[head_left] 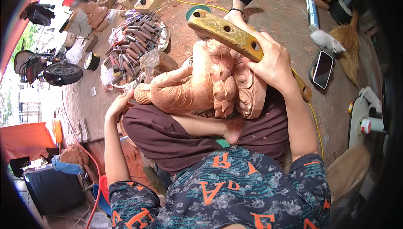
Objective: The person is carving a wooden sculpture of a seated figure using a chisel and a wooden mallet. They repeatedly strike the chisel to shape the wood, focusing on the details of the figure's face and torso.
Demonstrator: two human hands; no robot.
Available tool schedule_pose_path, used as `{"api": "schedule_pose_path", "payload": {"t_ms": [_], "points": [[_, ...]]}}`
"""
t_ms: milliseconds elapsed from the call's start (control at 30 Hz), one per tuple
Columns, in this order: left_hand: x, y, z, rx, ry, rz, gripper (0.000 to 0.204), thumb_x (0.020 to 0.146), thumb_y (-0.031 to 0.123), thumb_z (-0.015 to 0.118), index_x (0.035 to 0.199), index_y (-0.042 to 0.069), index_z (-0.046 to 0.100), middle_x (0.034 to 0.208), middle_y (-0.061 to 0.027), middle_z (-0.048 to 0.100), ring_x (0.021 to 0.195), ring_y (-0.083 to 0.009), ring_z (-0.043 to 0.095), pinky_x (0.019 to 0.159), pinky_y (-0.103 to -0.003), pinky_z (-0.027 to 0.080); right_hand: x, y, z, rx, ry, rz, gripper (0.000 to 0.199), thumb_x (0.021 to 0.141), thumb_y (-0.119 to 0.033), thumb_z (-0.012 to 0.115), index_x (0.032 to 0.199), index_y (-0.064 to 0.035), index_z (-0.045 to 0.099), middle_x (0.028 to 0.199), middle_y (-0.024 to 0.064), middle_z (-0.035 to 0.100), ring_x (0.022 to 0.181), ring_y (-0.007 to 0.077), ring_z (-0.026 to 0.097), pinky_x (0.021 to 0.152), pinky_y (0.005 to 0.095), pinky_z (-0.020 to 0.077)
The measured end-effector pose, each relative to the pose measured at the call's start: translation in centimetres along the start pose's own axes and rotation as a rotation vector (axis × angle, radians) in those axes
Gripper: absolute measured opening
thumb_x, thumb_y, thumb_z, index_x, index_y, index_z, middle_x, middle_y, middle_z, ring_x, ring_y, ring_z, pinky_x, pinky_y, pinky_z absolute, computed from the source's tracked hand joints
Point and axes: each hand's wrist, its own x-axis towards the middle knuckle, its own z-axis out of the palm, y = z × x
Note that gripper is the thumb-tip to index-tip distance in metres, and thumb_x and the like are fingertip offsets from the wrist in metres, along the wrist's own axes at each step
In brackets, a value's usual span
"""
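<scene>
carved wooden figure (184, 88): tan, unpainted, lying sideways at the legs (157, 132), head left, base right | yellow bar (226, 35): worn, holed, slanted, in right hand (273, 63)

The carved statue (180, 88) is light orangey brown all over. Above its right end, the bar (240, 38) is mustard yellow with darker smudges and dark holes. The trousers (157, 134) under the statue are dark purply brown. Below the statue, the shirt (239, 178) is blackish with grey cloudy blotches, tiny teal letters and big orange ones. Left of the statue, the tool handles (138, 42) are brown. Right of it, the cat (329, 41) is white and the broom (352, 35) yellowy brown.
</scene>
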Motion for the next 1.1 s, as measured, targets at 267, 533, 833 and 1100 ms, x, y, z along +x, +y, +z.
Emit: {"api": "schedule_pose_path", "payload": {"t_ms": [267,533,833,1100], "points": [[3.5,6.5,0.9,-0.052,0.013,0.169,0.046,0.092,0.054,0.070,0.072,0.015,0.059,0.056,0.0077,0.044,0.044,-0.0045,0.032,0.043,-0.026,0.020,-2.2,0.6,-0.9,0.047,0.096,0.093,0.049,0.075,-0.022,0.083,0.115,-0.0054,0.060,0.103,0.0138,0.063,0.098,0.0372,0.066,0.080,0.0439,0.0531],[2.1,4.7,1.3,-0.089,-0.009,0.077,0.043,0.093,0.055,0.069,0.078,0.015,0.061,0.060,0.0070,0.048,0.048,-0.0050,0.037,0.046,-0.025,0.026,-2.7,-0.1,-0.7,0.083,0.081,0.133,0.058,0.073,-0.021,0.084,0.125,-0.0078,0.061,0.107,0.0136,0.063,0.100,0.0368,0.066,0.084,0.0439,0.0533],[5.0,7.7,0.2,0.335,0.193,0.269,0.056,0.090,0.058,0.067,0.095,0.002,0.075,0.074,-0.0053,0.069,0.052,-0.0082,0.049,0.049,-0.027,0.040,-2.6,0.4,-0.9,0.083,0.029,0.188,0.064,0.076,-0.025,0.085,0.129,-0.0003,0.059,0.116,0.0172,0.064,0.107,0.0320,0.065,0.092,0.0382,0.0508],[10.8,7.6,1.6,0.732,-0.049,0.400,0.087,0.081,0.055,0.079,0.133,-0.011,0.056,0.115,-0.0216,0.072,0.103,-0.0296,0.071,0.086,-0.038,0.055,-4.1,1.9,-1.8,0.185,0.057,0.268,0.053,0.075,-0.021,0.084,0.121,-0.0041,0.062,0.105,0.0171,0.072,0.097,0.0326,0.072,0.083,0.0398,0.0549]]}}
